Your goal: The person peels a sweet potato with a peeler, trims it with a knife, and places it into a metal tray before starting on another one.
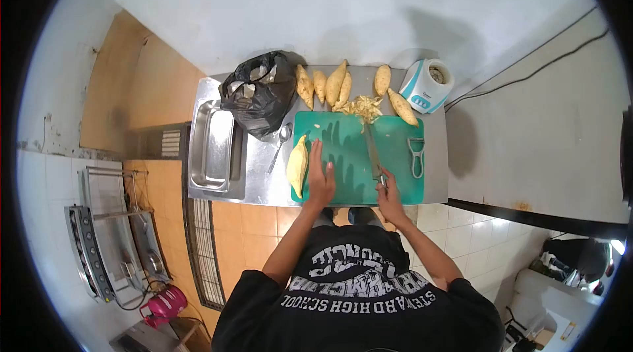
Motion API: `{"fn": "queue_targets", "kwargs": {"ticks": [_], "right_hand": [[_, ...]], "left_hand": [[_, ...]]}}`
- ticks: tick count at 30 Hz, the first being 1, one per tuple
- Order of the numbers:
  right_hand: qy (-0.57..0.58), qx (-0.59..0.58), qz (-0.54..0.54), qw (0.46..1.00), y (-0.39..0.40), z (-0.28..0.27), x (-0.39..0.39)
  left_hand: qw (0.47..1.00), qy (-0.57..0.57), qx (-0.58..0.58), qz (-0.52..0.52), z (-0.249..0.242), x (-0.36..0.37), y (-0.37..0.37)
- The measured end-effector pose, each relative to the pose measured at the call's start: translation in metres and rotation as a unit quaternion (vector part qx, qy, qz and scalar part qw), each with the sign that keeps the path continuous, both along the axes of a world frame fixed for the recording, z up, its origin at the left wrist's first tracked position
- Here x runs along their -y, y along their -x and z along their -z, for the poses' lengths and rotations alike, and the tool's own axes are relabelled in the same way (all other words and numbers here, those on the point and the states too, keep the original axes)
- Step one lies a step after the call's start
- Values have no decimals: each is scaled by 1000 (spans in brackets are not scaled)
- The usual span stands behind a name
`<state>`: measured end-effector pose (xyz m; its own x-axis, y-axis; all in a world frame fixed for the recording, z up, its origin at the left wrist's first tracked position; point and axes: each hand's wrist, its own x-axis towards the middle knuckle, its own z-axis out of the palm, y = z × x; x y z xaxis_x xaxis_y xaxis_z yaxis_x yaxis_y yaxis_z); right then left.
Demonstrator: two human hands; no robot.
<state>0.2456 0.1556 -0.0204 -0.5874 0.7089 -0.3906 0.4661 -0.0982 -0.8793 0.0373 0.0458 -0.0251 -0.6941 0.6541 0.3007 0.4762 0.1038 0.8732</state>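
My right hand grips the handle of a knife, whose blade points away from me over the green cutting board. The blade's tip reaches a heap of peelings at the board's far edge. Over the left part of the board, my left hand is stretched out with its fingers apart, holding nothing. Just left of it lies a peeled, pale yellow sweet potato. A peeler with a white frame rests at the board's right side.
Several unpeeled sweet potatoes line the back of the counter. A black plastic bag stands back left, near a spoon and a metal basin. At the back right is a white and turquoise blender base with a cable.
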Motion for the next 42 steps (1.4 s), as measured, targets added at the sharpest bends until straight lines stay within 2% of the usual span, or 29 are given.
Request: {"fn": "queue_targets", "kwargs": {"ticks": [1, 2, 4, 8, 10, 11, 13, 16, 20, 22, 23, 25, 29, 31, 32, 34, 38, 40, 42], "right_hand": [[-98, 50, -102, 989, -14, 1, -10], [-97, 53, -108, 988, -22, 4, -18], [-265, 39, -139, 953, -29, 7, -35], [-270, 22, -211, 939, -51, -11, -78], [-287, 131, -419, 851, -62, -26, -97], [-287, 128, -423, 850, -64, -30, -102], [-373, 174, -524, 745, -63, -32, -112], [-419, 146, -518, 731, -58, -20, -135], [-456, 149, -496, 724, -37, -9, -158], [-440, 172, -392, 789, -24, -10, -161], [-441, 170, -395, 788, -20, -7, -161], [-459, 26, -309, 832, -10, -3, -154], [-434, -3, -385, 814, 8, -9, -115], [-427, 21, -407, 807, 20, -4, -95], [-428, 21, -407, 807, 27, -2, -88], [-446, -11, -381, 810, 39, 6, -81], [-444, 17, -335, 831, 55, 14, -81], [-387, 57, -241, 888, 52, 13, -85], [-374, 58, -234, 895, 40, 10, -79]], "left_hand": [[1000, -3, -4, -7, 1, 1, -1], [1000, -2, 0, -13, 3, 3, -2], [999, 33, -13, 15, 5, 3, -1], [999, 27, 1, 21, -1, 4, -12], [999, 50, 9, -6, 2, 6, -16], [999, 52, 8, -11, 3, 7, -18], [998, 35, 24, -41, 4, 7, -20], [996, 48, 39, -59, 4, 11, -26], [995, 59, 38, -76, 12, 16, -33], [993, 94, 11, -70, 19, 21, -38], [993, 94, 11, -74, 23, 22, -42], [989, 120, -3, -83, 28, 22, -49], [990, 98, -51, -90, 25, 24, -47], [961, 150, -174, -151, 10, 25, -36], [961, 149, -175, -152, 3, 23, -31], [910, 261, -208, -246, -7, 17, -20], [930, 257, -172, -197, 2, 23, 5], [931, 263, -165, -191, 10, 29, 13], [933, 269, -157, -181, 18, 33, 18]]}}
